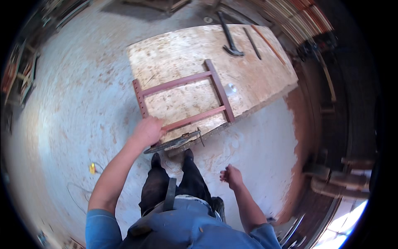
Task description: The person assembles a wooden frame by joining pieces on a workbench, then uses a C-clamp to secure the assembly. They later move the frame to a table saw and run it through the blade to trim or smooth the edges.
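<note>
L hand (150, 130) fingers seem to grip brown wooden frame (219, 91) nr its near-L corner, on counter (182, 45); R hand (233, 176) fingers half-curled, nothing visible in them. Bar clamp (174, 142) at counter edge could drop if bumped.

hd cam, L of pr | wide fisheye | head ht | facing dn | mid-dist over worktop (261, 74)

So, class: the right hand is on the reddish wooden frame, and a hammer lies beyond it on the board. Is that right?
No: the head view shows the left hand, not the right hand, on the reddish wooden frame. The hammer does lie beyond it on the board.
</note>
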### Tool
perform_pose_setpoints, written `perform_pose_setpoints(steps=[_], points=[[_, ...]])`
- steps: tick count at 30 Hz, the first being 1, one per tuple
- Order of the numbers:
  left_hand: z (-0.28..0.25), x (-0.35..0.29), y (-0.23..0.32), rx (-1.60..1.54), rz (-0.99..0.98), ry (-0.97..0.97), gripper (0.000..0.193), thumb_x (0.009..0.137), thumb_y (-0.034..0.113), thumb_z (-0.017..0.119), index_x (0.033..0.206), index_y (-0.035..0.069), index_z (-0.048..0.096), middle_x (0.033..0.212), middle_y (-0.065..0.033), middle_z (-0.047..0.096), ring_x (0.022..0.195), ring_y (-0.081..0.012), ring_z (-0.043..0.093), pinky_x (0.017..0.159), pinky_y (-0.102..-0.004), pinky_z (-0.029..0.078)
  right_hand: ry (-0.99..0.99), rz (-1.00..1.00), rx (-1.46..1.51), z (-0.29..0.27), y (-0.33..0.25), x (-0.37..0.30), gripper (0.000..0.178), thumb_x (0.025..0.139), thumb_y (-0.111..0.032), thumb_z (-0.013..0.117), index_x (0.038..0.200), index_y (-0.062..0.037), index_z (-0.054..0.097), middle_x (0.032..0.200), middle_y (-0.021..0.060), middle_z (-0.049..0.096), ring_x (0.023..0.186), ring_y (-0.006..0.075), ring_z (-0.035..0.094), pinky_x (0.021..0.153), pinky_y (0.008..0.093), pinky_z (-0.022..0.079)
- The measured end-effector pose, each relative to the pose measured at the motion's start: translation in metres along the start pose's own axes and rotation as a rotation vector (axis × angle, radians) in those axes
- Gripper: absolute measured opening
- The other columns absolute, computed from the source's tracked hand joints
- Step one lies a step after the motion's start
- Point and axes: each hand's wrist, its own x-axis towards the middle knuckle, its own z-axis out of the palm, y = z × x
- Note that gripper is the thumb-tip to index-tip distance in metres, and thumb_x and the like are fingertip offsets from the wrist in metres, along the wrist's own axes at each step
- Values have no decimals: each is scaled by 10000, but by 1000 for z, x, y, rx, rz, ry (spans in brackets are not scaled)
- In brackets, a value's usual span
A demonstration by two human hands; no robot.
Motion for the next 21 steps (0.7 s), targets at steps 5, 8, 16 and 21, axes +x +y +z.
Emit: perform_pose_setpoints(steps=[5,8,16,21], points=[[40,14,-5,75,136,65,318,753,253,738,951,39,612,882,-166,654,898,-360,646,779,-465,523,145,176,161,0,102,-55,332,1013,-358,459,1065,-33,499,854,159,662,651,272,647,609,423,574],[38,24,0,247,136,-76,324,754,261,741,957,44,611,904,-160,662,900,-355,657,794,-450,525,168,229,247,11,142,-85,316,1012,-345,462,1054,-35,507,859,156,662,659,270,650,615,423,581],[42,37,3,329,118,-210,280,885,310,619,943,36,609,928,-184,689,887,-352,685,776,-461,538,181,233,379,9,194,-100,269,1016,-303,443,1049,-47,519,883,141,661,662,264,649,612,409,580],[35,32,17,300,37,-218,285,893,324,601,943,44,610,910,-205,689,889,-381,672,772,-483,529,191,188,423,-18,194,-79,267,1018,-307,453,1027,-48,518,837,133,654,652,242,649,595,402,579]])
